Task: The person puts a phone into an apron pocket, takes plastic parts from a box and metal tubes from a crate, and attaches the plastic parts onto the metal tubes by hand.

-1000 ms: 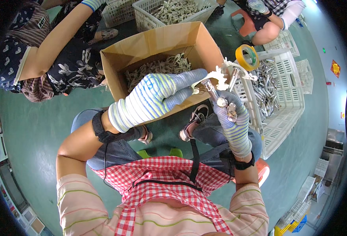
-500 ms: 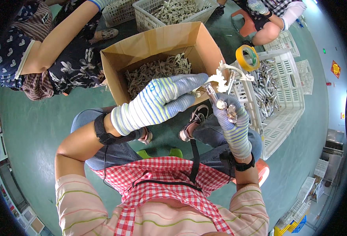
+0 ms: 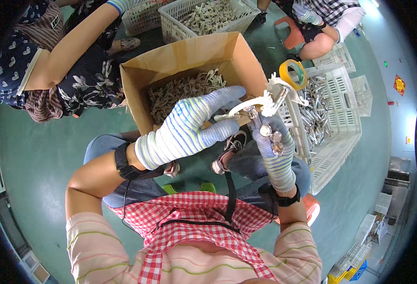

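Note:
My right hand [image 3: 274,144], in a striped knit glove, is closed around several shiny metal tubes [image 3: 277,137] with rounded ends toward me. White, bumpy, strap-like pieces [image 3: 267,103] stick out from the tubes' far ends. One white strap curves left between the fingers and thumb of my gloved left hand [image 3: 194,123]. That hand's fingers and thumb are spread apart, and they do not visibly grip the strap. Below both hands stands an open cardboard box [image 3: 144,71] with many small off-white and greyish pieces [image 3: 180,92] in it.
To the right, a white plastic crate [image 3: 350,118] holds many shiny metal tubes; a yellow tape roll [image 3: 293,74] is at its near-left corner. Behind the box stands another white crate [image 3: 170,28] of pale pieces. Co-workers sit at far left and far right, one on an orange stool [image 3: 291,35].
My left hand's fingers and thumb have spread apart, and a white strap now shows between them. My right hand still holds the metal tubes. The view has shifted slightly.

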`<state>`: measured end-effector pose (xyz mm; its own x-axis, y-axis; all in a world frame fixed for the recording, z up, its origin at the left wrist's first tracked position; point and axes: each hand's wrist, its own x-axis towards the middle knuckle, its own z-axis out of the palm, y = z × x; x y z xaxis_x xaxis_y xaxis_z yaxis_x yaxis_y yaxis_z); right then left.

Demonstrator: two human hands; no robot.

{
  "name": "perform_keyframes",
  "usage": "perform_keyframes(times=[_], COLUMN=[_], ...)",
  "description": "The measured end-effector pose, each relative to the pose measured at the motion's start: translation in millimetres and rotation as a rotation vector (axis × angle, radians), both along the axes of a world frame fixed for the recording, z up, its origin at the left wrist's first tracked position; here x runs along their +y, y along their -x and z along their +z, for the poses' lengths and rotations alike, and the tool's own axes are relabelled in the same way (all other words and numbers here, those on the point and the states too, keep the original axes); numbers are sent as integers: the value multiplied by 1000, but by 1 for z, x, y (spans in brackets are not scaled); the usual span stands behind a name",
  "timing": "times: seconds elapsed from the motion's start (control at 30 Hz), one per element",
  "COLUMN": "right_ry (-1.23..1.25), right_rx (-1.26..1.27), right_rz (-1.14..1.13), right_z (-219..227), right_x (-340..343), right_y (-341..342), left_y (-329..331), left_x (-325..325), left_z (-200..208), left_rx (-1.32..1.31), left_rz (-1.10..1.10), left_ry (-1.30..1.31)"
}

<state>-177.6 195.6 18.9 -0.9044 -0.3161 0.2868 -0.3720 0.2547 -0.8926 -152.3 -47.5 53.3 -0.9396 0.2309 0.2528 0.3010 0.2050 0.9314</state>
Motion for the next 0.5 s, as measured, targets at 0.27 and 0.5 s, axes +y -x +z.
perform_keyframes(times=[0.27, 0.5], right_ry=[-7, 164], right_rx=[241, -138], right_rz=[57, 19], right_z=[-16, -14], right_x=[4, 6], right_y=[8, -6], left_y=[2, 0], left_x=[-5, -1], left_z=[0, 3], left_rx=[-63, -488], left_rz=[-52, -167], left_ry=[33, -451])
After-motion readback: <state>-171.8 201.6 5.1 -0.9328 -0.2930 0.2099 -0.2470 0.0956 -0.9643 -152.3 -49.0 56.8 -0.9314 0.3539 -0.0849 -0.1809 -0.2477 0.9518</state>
